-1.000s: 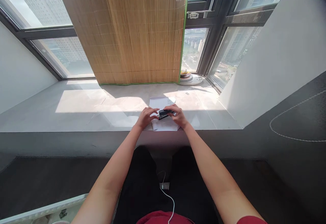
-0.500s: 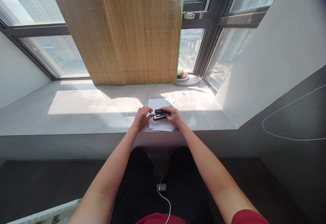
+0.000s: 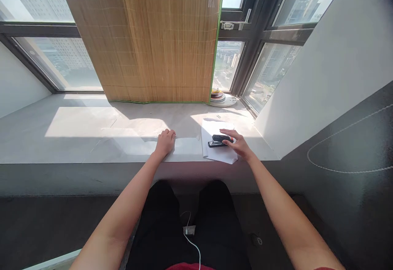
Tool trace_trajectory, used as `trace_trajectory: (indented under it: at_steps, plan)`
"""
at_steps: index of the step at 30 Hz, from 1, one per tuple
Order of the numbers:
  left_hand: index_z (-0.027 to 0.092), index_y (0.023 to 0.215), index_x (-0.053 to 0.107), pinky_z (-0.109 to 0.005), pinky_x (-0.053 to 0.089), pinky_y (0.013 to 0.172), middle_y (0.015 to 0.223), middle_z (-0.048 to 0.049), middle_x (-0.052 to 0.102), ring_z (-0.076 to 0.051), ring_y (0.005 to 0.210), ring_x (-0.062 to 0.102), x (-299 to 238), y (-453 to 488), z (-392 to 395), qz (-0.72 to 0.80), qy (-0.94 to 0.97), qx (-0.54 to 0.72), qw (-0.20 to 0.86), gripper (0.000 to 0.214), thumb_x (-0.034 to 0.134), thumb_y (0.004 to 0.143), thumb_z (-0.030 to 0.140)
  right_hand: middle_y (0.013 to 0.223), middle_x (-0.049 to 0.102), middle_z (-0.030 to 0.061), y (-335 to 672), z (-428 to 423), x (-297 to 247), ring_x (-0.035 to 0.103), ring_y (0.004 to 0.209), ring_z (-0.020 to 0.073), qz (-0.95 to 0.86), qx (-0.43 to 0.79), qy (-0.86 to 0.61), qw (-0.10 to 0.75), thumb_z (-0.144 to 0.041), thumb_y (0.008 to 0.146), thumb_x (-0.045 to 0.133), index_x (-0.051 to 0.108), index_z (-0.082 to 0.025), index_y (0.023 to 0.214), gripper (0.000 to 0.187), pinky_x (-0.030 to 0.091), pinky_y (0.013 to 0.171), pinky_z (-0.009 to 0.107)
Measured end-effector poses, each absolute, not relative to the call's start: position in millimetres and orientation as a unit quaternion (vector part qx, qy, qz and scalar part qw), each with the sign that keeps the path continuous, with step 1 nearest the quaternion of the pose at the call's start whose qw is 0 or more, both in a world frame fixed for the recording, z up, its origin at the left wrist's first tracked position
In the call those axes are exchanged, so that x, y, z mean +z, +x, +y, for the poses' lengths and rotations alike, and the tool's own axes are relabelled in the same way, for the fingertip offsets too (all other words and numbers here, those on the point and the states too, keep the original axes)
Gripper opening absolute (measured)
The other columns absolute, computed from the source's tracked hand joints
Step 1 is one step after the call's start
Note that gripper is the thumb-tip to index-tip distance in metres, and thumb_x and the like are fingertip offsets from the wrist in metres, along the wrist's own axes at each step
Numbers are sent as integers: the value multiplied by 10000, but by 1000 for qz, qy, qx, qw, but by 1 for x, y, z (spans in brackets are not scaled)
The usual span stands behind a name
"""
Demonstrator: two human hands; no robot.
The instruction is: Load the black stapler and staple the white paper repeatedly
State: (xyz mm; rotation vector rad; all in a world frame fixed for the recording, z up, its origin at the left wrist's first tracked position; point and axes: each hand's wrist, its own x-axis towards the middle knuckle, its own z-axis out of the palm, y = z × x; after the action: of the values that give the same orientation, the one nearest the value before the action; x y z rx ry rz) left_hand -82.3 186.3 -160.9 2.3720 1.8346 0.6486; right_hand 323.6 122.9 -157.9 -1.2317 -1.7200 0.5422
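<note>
A black stapler [image 3: 218, 141] lies on a white sheet of paper [image 3: 211, 153] near the front edge of the windowsill. My right hand [image 3: 239, 143] is at the stapler's right end, its thumb in front, overlapping it. The fingers stretch out behind and above the stapler, spread from the thumb, and I see a gap between them and its top. To the left of the paper, my left hand [image 3: 166, 142] rests on the bare sill with its fingers curled in. Nothing shows in it, though its underside is hidden.
A bamboo blind [image 3: 162, 48] hangs down to the pale windowsill [image 3: 82, 147]. A stack of plates [image 3: 219, 98] stands in the back right corner, with small staple-like bits [image 3: 218, 116] in front. A white cable [image 3: 193, 245] runs between my legs; a beaded cord [image 3: 337, 170] hangs at right.
The paper and stapler have shifted right along the sill with my right hand, whose fingers have spread. My left hand has come away from the stapler and paper and curled on the sill.
</note>
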Motion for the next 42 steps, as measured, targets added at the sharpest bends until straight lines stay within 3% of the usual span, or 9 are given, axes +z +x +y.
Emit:
trace_trajectory:
  at_steps: [4,6,9,14,18,22,28,33,42]
  plan:
    - [218,1465,657,-645,384,1196,1557,-220,571,-416,1457,484,-146,-140,197,690,702,173,-13,470,412,1076,315,1142,805,144,359,147,-157,712,1131,307,-557,139,-660,484,-449,984,497,789,-208,1080,391,564,984,462]
    - [222,1628,528,-812,288,1191,1741,-234,380,-523,1621,239,-143,-179,202,768,629,123,3,620,430,1070,475,978,797,160,377,161,-163,715,989,316,-496,96,-766,399,-354,923,514,775,-187,931,310,552,914,441]
    - [262,1701,440,-891,211,1176,1818,-215,242,-566,1657,130,-148,-221,203,794,599,83,54,708,315,1081,580,928,785,175,388,180,-171,706,935,330,-495,66,-817,288,-289,872,562,769,-186,878,232,535,884,434]
    - [279,1682,462,-896,135,1207,1812,-202,268,-556,1655,162,-157,-228,202,793,602,90,31,693,273,1083,573,1328,760,191,369,220,-171,668,1272,323,-641,-1,-693,329,-333,957,520,767,-174,1205,384,488,1125,454]
    - [267,1669,477,-893,160,1204,1795,-205,300,-553,1645,187,-156,-222,201,791,604,94,20,695,279,1078,574,1703,498,196,343,261,-178,433,1609,323,-734,92,-619,264,-430,947,619,637,-164,1502,616,326,1304,493]
    - [261,1677,463,-887,170,1207,1788,-207,308,-547,1645,189,-156,-222,200,792,604,92,21,695,281,1078,563,1702,488,215,312,288,-192,410,1633,356,-733,131,-626,232,-452,937,652,672,-173,1461,593,265,1344,578]
    - [252,1680,446,-894,148,1206,1798,-213,271,-558,1649,157,-159,-225,201,786,610,96,27,698,265,1082,562,1677,533,187,225,310,-202,357,1658,368,-733,154,-599,283,-489,936,709,696,-207,1380,526,170,1383,609]
    - [249,1677,446,-893,150,1209,1802,-209,265,-548,1653,159,-160,-227,201,786,609,98,32,677,237,1097,527,1695,446,318,103,329,-201,301,1663,421,-727,171,-584,318,-446,988,712,616,-19,1426,619,112,1360,673]
    - [240,1672,468,-898,200,1196,1782,-225,307,-536,1654,181,-159,-225,201,787,608,107,24,633,231,1108,406,1662,562,120,-22,334,-185,373,1643,384,-754,194,-536,327,-327,981,723,641,-235,1470,505,182,1359,701]
